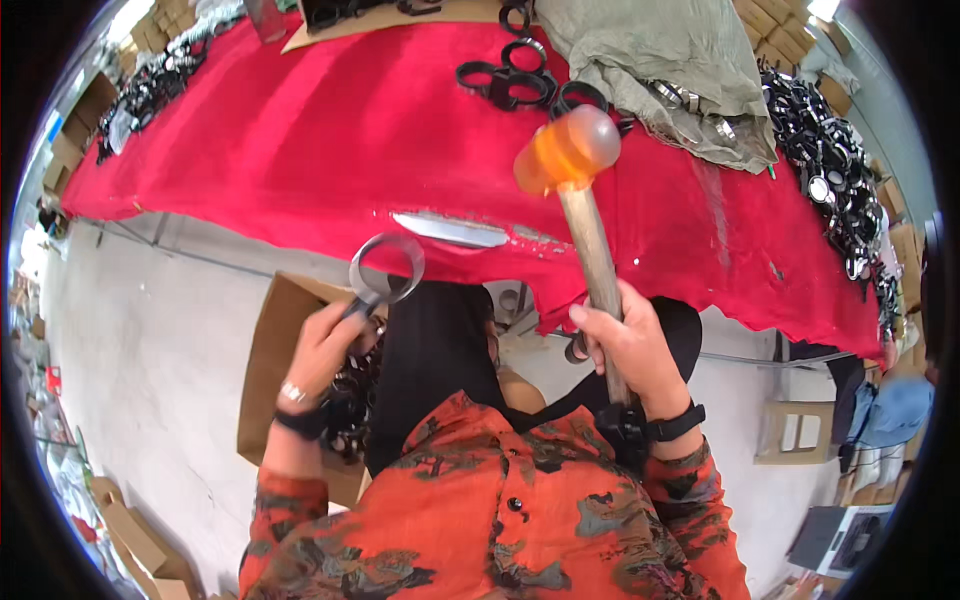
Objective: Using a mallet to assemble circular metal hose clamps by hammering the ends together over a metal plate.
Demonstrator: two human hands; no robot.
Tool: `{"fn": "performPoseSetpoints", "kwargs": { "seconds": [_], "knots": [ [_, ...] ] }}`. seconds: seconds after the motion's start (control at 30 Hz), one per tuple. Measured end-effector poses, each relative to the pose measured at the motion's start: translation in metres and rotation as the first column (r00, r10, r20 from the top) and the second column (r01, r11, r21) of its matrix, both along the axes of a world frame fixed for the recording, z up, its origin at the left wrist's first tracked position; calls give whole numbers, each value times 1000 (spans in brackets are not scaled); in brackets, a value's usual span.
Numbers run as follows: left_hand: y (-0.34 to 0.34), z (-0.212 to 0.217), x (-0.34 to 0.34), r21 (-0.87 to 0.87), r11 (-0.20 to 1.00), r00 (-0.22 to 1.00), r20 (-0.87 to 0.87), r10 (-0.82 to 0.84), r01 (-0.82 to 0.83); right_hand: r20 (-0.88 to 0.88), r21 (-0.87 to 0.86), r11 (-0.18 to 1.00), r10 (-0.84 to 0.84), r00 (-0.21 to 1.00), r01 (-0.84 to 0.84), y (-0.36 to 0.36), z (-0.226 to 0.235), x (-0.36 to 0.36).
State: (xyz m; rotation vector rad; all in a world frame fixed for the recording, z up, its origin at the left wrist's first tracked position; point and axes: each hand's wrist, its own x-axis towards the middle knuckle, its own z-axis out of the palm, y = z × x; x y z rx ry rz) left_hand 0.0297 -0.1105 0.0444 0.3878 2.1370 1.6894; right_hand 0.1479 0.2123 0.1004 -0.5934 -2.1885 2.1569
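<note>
Both hands raised, left hand (325, 345), right hand (630, 345) clenched

Work table (300, 140) draped in red cloth, its front edge sagging; olive-green sack (650, 60) lying at its far side. Pale concrete floor (140, 340) beneath. Brown cardboard boxes (70, 150) stacked along the left, more at upper right (775, 30). Bright, even daylight.

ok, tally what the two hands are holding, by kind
Mallet, orange head, wooden handle, in the right hand: 1
Metal ring clamp, in the left hand: 1
Total: 2
</note>
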Motion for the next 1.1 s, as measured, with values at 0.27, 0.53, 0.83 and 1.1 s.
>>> {"fn": "performPoseSetpoints", "kwargs": {
  "seconds": [0.27,0.53,0.83,1.1],
  "knots": [
    [-21,52,-59,-389,898,883,-469,2,-208,67,-105,992,70,995,-63,6,-25,7],
    [220,84,-199,-513,834,44,-856,-515,-201,80,-163,986,55,995,-41,1,-40,21],
    [222,80,-234,-620,669,-64,-712,-699,-411,79,-245,964,124,989,-101,15,-49,31],
    [127,99,-111,-54,989,985,-100,-143,138,58,-253,966,72,996,-55,12,-47,29]
  ]
}}
